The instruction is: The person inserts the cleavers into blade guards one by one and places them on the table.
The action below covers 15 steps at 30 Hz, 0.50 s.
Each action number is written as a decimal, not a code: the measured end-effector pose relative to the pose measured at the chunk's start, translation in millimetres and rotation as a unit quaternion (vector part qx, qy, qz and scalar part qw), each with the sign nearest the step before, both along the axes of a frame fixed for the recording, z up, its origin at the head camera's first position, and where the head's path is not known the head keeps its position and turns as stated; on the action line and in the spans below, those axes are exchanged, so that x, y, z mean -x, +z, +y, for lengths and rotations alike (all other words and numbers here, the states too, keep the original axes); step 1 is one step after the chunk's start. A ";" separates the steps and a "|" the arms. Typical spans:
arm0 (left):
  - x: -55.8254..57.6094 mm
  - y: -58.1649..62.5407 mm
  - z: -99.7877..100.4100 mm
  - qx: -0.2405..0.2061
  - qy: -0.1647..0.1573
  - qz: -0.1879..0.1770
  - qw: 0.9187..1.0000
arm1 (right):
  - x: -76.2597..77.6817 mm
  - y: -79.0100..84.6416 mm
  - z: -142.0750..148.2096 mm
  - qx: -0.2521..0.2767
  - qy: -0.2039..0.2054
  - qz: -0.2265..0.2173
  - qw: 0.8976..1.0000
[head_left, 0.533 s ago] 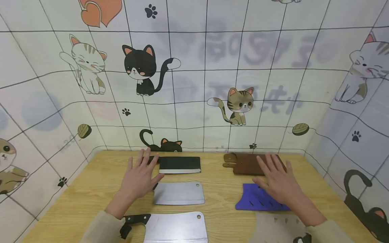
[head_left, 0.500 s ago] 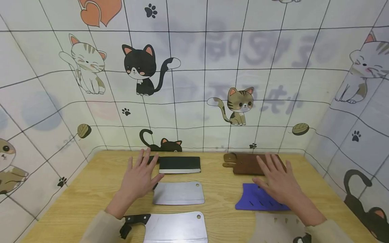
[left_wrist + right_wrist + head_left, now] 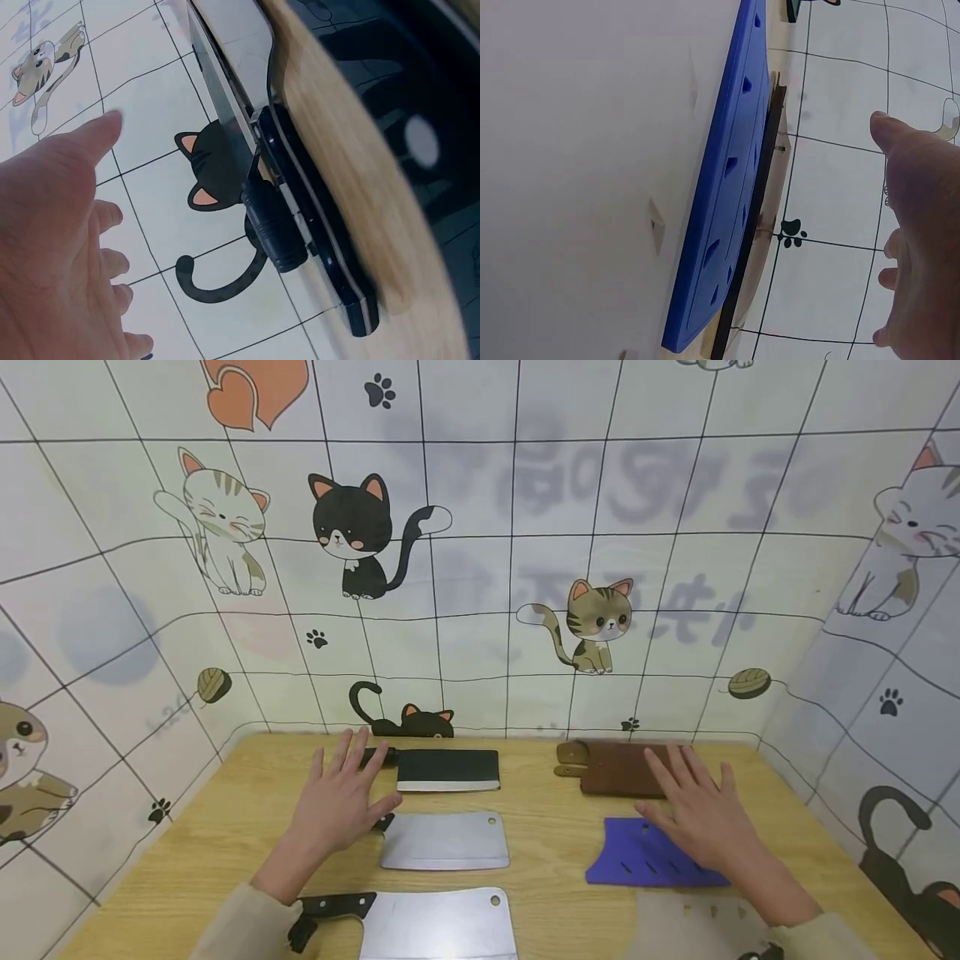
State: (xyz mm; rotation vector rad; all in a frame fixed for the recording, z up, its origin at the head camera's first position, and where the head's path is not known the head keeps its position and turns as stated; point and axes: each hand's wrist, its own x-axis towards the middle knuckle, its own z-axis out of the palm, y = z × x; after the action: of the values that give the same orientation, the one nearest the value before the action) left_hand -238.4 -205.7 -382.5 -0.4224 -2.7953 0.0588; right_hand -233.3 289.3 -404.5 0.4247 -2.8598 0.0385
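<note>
My left hand (image 3: 337,806) hovers with spread fingers over the handle side of the cleavers, holding nothing. Under its fingers, the back cleaver (image 3: 447,768) has a dark blade with a pale edge. A silver cleaver (image 3: 446,841) lies in the middle, its handle mostly hidden by the hand; a larger one (image 3: 438,922) with a black riveted handle lies in front. My right hand (image 3: 705,818), also spread and holding nothing, is above a brown sheath (image 3: 618,768) with two strap tabs and a blue slotted sheath (image 3: 648,856), covering part of each.
A whitish sheath-like piece with small triangular holes (image 3: 675,927) lies at the front right, partly behind the right forearm. The wooden table (image 3: 547,827) meets a cat-patterned cloth (image 3: 480,560) at the back and on both sides.
The head view has shifted slightly. My right hand has moved a little to the right, baring more of the brown sheath. My left hand has edged left; the cleavers and sheaths lie as before.
</note>
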 end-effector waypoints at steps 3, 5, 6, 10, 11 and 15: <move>1.2 0.0 0.3 0.005 -0.001 -0.001 1.000 | 1.6 -2.1 1.9 -0.002 -0.004 0.000 1.000; 2.4 0.3 0.9 0.003 -0.003 -0.001 1.000 | 2.5 -3.1 2.3 -0.001 -0.005 0.000 1.000; 3.2 0.4 1.0 0.000 -0.005 -0.001 1.000 | 2.8 -3.4 2.3 0.002 -0.005 0.000 1.000; 6.6 1.3 1.3 -0.013 -0.010 -0.002 1.000 | 5.6 -3.1 2.8 0.004 0.002 0.010 1.000; 7.3 2.1 1.3 -0.015 -0.011 -0.003 1.000 | 6.7 -2.7 3.2 0.002 0.003 0.014 1.000; 11.1 5.7 0.4 -0.017 -0.013 -0.002 1.000 | 11.0 0.8 4.9 -0.008 0.008 0.027 1.000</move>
State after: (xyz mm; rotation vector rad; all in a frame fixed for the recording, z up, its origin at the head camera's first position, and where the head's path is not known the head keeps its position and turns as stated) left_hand -249.6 -205.3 -376.7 -0.4525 -2.7904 0.0053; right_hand -244.3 294.3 -403.7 0.4441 -2.8049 0.0079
